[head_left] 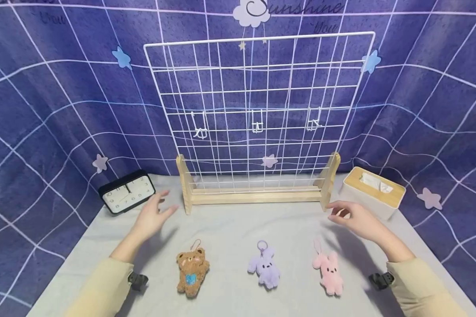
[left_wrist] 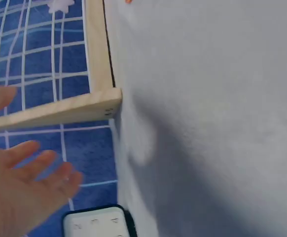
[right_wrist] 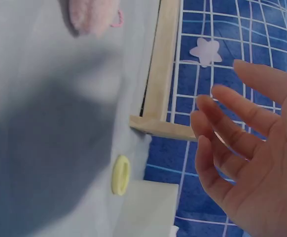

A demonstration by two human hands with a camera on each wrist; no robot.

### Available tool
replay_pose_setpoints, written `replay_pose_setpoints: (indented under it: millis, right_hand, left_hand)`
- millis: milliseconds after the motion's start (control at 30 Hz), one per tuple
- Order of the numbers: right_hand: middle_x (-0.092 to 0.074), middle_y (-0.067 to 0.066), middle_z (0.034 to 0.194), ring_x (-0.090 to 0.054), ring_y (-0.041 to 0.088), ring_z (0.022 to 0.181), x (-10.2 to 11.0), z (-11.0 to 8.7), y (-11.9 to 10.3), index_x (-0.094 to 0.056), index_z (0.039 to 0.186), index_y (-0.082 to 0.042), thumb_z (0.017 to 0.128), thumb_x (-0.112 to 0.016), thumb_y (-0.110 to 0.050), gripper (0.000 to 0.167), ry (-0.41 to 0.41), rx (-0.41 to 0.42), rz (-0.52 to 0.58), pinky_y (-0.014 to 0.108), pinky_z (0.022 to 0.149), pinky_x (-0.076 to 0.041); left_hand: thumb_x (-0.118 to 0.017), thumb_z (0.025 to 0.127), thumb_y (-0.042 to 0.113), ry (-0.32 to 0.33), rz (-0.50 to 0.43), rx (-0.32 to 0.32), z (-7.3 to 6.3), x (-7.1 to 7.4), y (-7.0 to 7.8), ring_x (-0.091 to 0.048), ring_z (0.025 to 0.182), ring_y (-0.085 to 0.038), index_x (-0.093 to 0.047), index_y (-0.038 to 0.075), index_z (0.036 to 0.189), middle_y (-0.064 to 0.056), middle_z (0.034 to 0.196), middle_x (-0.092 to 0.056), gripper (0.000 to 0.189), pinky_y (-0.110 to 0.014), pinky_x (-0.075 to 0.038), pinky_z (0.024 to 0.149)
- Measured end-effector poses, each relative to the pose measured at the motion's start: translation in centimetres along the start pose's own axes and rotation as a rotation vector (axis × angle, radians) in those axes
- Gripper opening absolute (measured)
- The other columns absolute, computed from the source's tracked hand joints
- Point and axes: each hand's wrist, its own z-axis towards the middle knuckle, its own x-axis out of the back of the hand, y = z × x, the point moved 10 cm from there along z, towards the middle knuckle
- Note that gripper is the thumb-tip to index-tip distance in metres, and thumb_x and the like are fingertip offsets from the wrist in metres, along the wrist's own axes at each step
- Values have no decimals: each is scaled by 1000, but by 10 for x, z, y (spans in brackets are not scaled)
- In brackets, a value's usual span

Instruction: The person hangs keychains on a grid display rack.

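Note:
My left hand (head_left: pixel 148 220) hovers with fingers spread between the clock and the rack's left wooden foot, holding nothing. My right hand (head_left: pixel 361 221), fingers loosely bent, is over the table near the rack's right foot, also holding nothing. Three plush keychains lie in a row on the table in front: a brown bear (head_left: pixel 191 270) with a blue patch, a purple rabbit (head_left: pixel 267 268) with a ring, and a pink rabbit (head_left: pixel 331 273) with a pink loop. Behind them stands a white wire grid rack (head_left: pixel 258 92) on a wooden base (head_left: pixel 258 197).
Three white hooks (head_left: pixel 200 132) hang across the grid's middle. A black-framed clock (head_left: pixel 128 193) stands back left, and a tissue box (head_left: pixel 374 187) with a wooden lid back right. A small yellow oval ring (right_wrist: pixel 121 175) lies near the box in the right wrist view.

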Motion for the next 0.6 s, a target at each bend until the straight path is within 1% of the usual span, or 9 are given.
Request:
replay_pose_setpoints:
  millis: [67, 167, 233, 300, 367, 433, 500, 567, 600]
  right_hand:
    - [-70, -4, 91, -65, 15, 82, -5, 0, 2, -72, 118, 0, 95, -72, -14, 28, -21, 11, 24, 29, 74, -54]
    - [-71, -2, 92, -66, 15, 83, -12, 2, 1, -74, 113, 1, 93, -72, -11, 23, -54, 48, 74, 30, 75, -55]
    - [-72, 0, 92, -66, 14, 83, -19, 3, 1, -75, 108, 0, 92, -73, -9, 18, -80, 76, 102, 31, 75, -55]
    - [-73, 1, 92, -65, 13, 81, -26, 3, 3, -76, 102, -1, 91, -73, -6, 12, -112, 93, 128, 29, 73, -55]
    - [-74, 1, 90, -63, 10, 77, -32, 1, 6, -77, 96, -3, 89, -74, -4, 8, -137, 97, 145, 26, 69, -53]
    - [-73, 0, 87, -60, 9, 72, -37, 0, 9, -76, 93, -4, 87, -75, -2, 6, -157, 99, 158, 24, 65, -51]
    - [-72, 0, 84, -58, 8, 70, -41, 0, 9, -76, 91, -4, 86, -76, -1, 6, -171, 101, 169, 23, 63, -49]
    - [-71, 0, 83, -58, 9, 70, -45, 0, 10, -75, 91, -4, 86, -77, -2, 5, -187, 99, 175, 23, 63, -49]
    - [-71, 0, 83, -58, 9, 71, -48, 0, 10, -75, 91, -4, 87, -78, -3, 6, -196, 97, 176, 24, 65, -50]
  left_hand:
    - [-64, 103, 25, 39, -150, 43, 11, 4, -7, -44, 135, -45, -36, -6, 151, -28, 152, -41, 64, -56, -42, 108]
    - [-60, 104, 15, 103, -402, 111, 27, 8, -19, -50, 131, -28, -34, -6, 151, -23, 151, -43, 58, -33, -47, 105]
    - [-59, 105, 13, 131, -525, 135, 38, 10, -26, -54, 122, -13, -32, -6, 152, -18, 148, -44, 57, -20, -47, 98]
    - [-58, 105, 13, 131, -592, 142, 48, 8, -30, -54, 115, -4, -30, -6, 154, -14, 146, -44, 59, -14, -46, 92]
    - [-58, 105, 15, 100, -617, 142, 58, 4, -31, -53, 118, -5, -27, -4, 156, -13, 149, -41, 63, -16, -47, 93]
    - [-59, 105, 17, 65, -623, 145, 67, -2, -32, -49, 129, -16, -22, -2, 159, -14, 153, -38, 67, -22, -45, 98]
    - [-58, 106, 17, 32, -623, 148, 76, -8, -32, -39, 139, -28, -18, 1, 161, -19, 160, -29, 70, -30, -41, 105]
    - [-59, 105, 16, 5, -629, 149, 83, -13, -31, -31, 144, -34, -14, 4, 162, -20, 164, -23, 73, -38, -37, 111]
    - [-59, 105, 15, -3, -638, 148, 87, -16, -31, -31, 144, -33, -13, 5, 163, -20, 165, -20, 75, -39, -35, 112]
